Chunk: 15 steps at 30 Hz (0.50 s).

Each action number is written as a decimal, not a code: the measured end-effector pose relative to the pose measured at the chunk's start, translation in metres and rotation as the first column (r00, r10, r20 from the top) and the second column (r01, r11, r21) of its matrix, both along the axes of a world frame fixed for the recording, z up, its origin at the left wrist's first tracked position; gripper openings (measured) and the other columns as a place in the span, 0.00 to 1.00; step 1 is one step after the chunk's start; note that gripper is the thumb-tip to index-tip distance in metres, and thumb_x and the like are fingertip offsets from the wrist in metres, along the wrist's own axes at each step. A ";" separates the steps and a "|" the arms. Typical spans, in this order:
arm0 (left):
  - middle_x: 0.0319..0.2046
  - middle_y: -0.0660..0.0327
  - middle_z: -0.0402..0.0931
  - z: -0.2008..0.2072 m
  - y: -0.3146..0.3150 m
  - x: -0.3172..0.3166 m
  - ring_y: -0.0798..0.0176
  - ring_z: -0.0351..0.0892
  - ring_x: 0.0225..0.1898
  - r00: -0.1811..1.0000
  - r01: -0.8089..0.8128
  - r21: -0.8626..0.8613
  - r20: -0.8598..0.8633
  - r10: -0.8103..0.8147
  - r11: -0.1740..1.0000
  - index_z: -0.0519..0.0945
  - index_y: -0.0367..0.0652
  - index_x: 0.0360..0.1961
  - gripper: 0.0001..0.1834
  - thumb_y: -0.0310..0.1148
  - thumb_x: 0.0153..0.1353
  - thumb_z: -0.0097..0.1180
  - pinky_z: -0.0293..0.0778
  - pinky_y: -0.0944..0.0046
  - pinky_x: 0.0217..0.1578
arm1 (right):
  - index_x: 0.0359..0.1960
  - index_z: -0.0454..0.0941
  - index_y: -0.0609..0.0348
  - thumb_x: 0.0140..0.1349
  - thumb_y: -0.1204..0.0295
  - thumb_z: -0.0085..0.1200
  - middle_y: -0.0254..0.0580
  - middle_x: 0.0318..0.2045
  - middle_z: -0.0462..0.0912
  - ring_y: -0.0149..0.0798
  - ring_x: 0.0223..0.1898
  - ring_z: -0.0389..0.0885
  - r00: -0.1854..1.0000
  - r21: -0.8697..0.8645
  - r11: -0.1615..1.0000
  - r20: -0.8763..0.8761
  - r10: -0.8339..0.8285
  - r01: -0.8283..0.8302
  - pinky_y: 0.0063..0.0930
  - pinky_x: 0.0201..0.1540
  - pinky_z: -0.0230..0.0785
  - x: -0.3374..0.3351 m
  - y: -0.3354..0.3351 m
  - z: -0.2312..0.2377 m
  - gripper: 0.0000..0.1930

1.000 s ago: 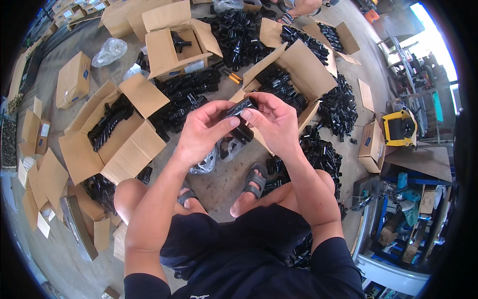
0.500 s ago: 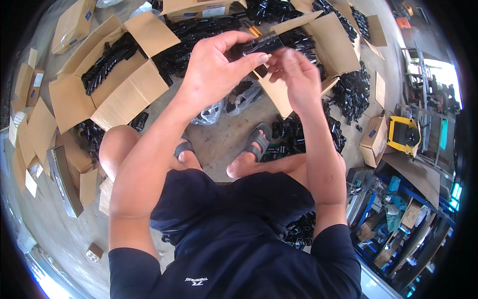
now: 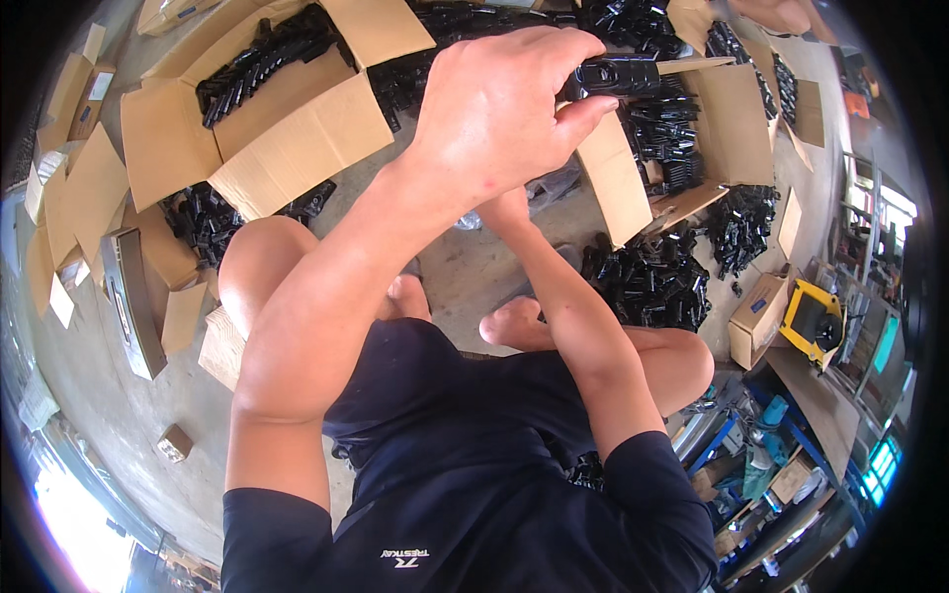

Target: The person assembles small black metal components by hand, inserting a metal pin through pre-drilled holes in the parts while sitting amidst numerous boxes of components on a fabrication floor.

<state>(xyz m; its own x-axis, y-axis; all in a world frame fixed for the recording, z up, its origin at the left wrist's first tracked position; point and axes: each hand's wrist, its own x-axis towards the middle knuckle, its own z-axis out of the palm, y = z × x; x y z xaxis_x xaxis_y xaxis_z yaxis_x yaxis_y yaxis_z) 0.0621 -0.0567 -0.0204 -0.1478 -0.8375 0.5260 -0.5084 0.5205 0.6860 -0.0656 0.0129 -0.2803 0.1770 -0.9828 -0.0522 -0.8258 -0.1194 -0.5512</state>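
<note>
Part (image 3: 621, 77), black and glossy, sits clamped between the thumb and forefinger of my left hand (image 3: 504, 109), poking out to the right past my fingertips with a slot-like opening facing up. Half a second ago my right fingers were close against it too; now my right hand (image 3: 504, 206) has dropped below and behind the left, so as far as I can judge the left grip alone carries the piece and the right is freed from it.

Just beyond and below my left fingertips stands a carton (image 3: 736, 119) with rows of like black pieces, one flap edge passing close behind the part I hold. Nearer me, below those fingertips, lies a loose heap of black pieces (image 3: 647, 277); off to the left of both hands is another carton (image 3: 297, 148), part filled.

My right fingers are covered by my left hand and wrist, so I cannot tell whether they are apart, together or holding something. Beside them, what is perhaps a clear plastic bag (image 3: 556, 186) shows only in part. Up and right of my fingers, another person's limb (image 3: 776, 14) is cut off by the upper edge.
</note>
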 end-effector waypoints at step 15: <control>0.40 0.59 0.85 0.001 -0.013 0.014 0.56 0.86 0.44 1.000 -0.027 -0.405 -0.024 0.019 0.914 0.84 0.43 0.43 0.22 0.38 0.45 0.74 0.82 0.55 0.51 | 0.47 0.83 0.60 0.63 0.67 0.53 0.54 0.48 0.84 0.52 0.49 0.84 0.905 -0.223 0.919 -0.357 0.233 -0.324 0.45 0.50 0.78 0.044 0.011 -0.054 0.15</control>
<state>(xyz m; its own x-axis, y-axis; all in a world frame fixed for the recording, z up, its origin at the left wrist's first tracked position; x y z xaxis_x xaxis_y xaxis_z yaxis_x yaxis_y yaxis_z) 0.0761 -0.0693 -0.0198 -0.1178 -0.5553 0.8232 -0.5123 0.7442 0.4287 -0.0215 0.0244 -0.3342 0.4646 -0.8788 0.1091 -0.8605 -0.4771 -0.1787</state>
